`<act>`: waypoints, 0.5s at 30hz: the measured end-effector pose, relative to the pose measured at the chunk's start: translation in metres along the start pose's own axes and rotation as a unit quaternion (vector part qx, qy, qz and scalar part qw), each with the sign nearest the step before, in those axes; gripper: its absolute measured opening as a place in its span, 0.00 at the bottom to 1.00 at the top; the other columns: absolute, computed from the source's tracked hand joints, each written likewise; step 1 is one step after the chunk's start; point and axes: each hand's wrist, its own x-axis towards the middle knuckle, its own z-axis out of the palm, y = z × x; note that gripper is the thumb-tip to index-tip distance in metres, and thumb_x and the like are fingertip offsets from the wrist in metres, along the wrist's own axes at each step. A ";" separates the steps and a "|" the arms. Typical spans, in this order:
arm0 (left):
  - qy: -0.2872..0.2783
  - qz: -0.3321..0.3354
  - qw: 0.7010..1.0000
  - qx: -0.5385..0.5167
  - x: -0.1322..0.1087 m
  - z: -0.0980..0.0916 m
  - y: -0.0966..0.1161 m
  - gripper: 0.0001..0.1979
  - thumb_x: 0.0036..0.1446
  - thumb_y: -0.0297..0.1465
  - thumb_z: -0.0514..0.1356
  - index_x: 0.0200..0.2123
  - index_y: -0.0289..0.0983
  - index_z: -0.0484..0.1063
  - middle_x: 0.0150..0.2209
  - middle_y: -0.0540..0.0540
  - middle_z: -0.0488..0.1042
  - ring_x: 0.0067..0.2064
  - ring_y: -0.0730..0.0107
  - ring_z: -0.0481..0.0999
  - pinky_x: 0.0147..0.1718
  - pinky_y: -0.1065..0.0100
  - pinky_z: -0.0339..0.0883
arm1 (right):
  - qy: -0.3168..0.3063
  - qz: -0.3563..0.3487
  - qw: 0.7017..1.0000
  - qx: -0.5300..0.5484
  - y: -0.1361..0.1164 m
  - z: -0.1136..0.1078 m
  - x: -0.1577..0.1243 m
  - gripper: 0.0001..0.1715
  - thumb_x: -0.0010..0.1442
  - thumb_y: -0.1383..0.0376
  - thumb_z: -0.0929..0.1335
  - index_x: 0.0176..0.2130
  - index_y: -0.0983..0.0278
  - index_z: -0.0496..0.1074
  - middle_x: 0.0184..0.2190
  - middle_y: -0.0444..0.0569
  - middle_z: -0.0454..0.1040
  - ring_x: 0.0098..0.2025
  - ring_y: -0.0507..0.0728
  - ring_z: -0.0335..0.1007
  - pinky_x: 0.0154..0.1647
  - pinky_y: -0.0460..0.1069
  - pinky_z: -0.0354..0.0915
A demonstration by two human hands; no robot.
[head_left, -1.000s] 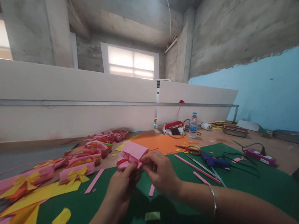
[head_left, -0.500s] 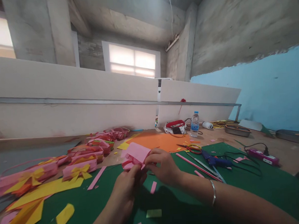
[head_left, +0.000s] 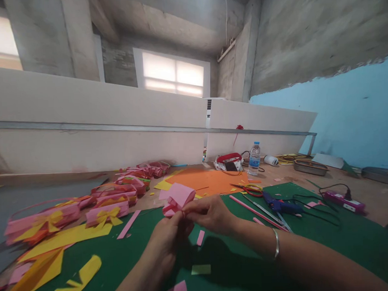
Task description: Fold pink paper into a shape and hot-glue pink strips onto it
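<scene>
A folded piece of pink paper [head_left: 180, 195] is held up over the green sheet [head_left: 134, 255], gathered at its lower edge. My left hand [head_left: 168, 236] pinches it from below, fingers closed. Coming in from the right, my right hand [head_left: 210, 214] has its thumb and fingertips pressed together on the same gathered edge, touching the left fingertips. What lies between the fingertips is partly hidden. A small pink strip [head_left: 200, 238] and a pale green strip [head_left: 201, 269] lie on the sheet beneath the hands.
Pink paper bags with yellow bows [head_left: 107, 212] line the left. Yellow paper scraps [head_left: 80, 279] lie in front of them. To the right are scissors [head_left: 247, 188], a blue glue gun [head_left: 282, 204] with its cord, and a purple power strip [head_left: 344, 201]. A water bottle [head_left: 254, 159] stands behind.
The fingertips of my right hand have moved down and inward, from the paper's right edge to the gathered base. The pink paper has tilted slightly. The view has shifted a little.
</scene>
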 end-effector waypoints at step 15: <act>0.010 -0.034 0.999 0.000 -0.009 0.001 0.013 0.07 0.55 0.20 0.54 0.31 0.32 0.70 0.22 0.46 0.76 0.22 0.75 0.76 0.24 0.77 0.70 | -0.036 -0.057 0.995 -0.078 0.002 -0.011 0.006 0.08 0.54 0.65 0.66 0.31 0.65 0.76 0.21 0.42 0.69 0.22 0.48 0.60 0.26 0.42 0.57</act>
